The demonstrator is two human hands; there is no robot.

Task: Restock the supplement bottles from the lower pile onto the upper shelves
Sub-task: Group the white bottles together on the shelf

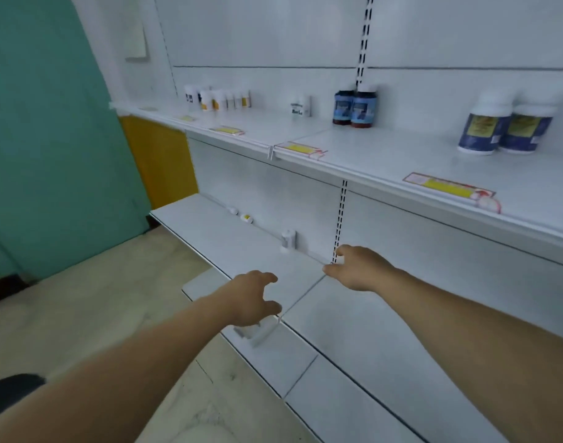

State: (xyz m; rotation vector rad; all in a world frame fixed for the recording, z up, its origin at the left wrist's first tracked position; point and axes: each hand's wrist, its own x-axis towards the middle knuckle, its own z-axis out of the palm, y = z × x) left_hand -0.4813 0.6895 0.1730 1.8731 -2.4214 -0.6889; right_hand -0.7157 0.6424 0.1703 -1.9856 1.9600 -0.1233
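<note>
White-painted metal makes up the whole rack, and it reads best from its left end. Far left on the upper shelf [353, 145] stands a cluster of small white bottles [217, 98], then a small white box [300, 107], then two dark bottles with blue labels [355, 107], and at the right a pair of large white bottles with blue and yellow labels [505, 126]. Yellow price tags [449, 188] lie along that shelf's front edge.

On the lower shelf [353, 330], no real pile shows. Two tiny bottles [240, 214] lie against the back wall at the left, and a small white bottle [288, 239] stands farther right by the back wall; it is blurred, so its label cannot be read.

The left hand [249, 297] hangs over the front edge of the lower shelf, fingers spread and loose, holding nothing. The right hand [358, 268] reaches deeper, fingers likewise open and empty, its fingertips near the back wall, just right of the standing white bottle.

That bottle looks like light, rigid plastic with a smooth, slightly slick side. It should not crush, but it could tip or roll if nudged. I judge the safest hold to be around the body just below the cap, thumb opposite the fingers, lifting straight up before carrying it to the upper shelf.
</note>
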